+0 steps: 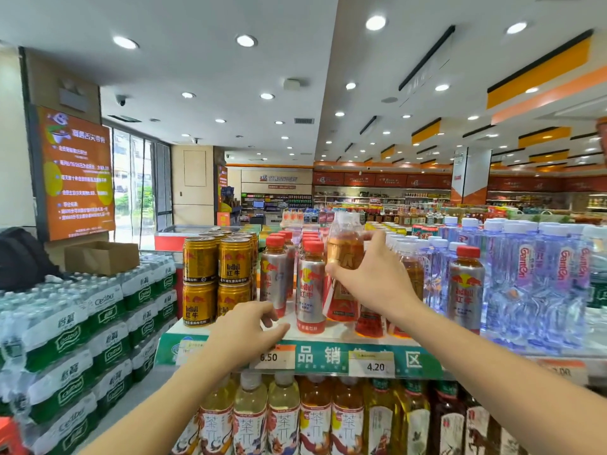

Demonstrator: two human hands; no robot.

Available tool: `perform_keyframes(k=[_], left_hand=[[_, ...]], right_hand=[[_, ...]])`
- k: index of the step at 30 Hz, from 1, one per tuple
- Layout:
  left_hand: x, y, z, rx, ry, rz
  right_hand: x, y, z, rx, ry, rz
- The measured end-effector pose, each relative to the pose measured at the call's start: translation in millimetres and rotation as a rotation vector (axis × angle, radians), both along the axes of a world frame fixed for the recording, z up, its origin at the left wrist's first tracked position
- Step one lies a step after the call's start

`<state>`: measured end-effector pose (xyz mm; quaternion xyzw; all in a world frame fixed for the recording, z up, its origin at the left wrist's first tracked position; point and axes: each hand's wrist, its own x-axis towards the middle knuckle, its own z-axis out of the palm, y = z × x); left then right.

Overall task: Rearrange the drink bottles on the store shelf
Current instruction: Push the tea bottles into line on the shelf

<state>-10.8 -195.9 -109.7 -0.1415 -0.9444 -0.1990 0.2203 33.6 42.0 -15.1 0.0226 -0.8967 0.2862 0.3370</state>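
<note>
My right hand (pixel 374 280) grips an amber drink bottle (pixel 345 247) with a clear cap and lifts it above the top shelf (pixel 341 330). My left hand (pixel 249 326) hovers at the shelf's front edge with its fingers apart and nothing in them, just in front of a silver Red Bull bottle (pixel 274 274) with a red cap. A second silver bottle (pixel 310 290) stands beside it, and a third (pixel 466 287) further right. More amber bottles (pixel 369 320) stand on the shelf under my right hand.
Stacked gold Red Bull cans (pixel 216 274) stand at the shelf's left end. Clear water bottles (pixel 542 280) fill the right. Tea bottles (pixel 285 418) line the lower shelf. Wrapped water packs (pixel 88 336) with a cardboard box (pixel 101 257) on them stand at the left.
</note>
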Motion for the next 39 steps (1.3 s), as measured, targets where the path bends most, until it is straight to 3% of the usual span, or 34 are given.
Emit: perform_keyframes(k=[18, 39], left_hand=[[-11.9, 70.5, 0.2, 0.231, -0.032, 0.099], [-12.5, 44.0, 1.7, 0.204, -0.023, 0.139]], right_hand=[[-9.5, -2.5, -28.5, 0.068, -0.017, -0.065], [-26.9, -18.9, -36.8, 0.138, -0.052, -0.132]])
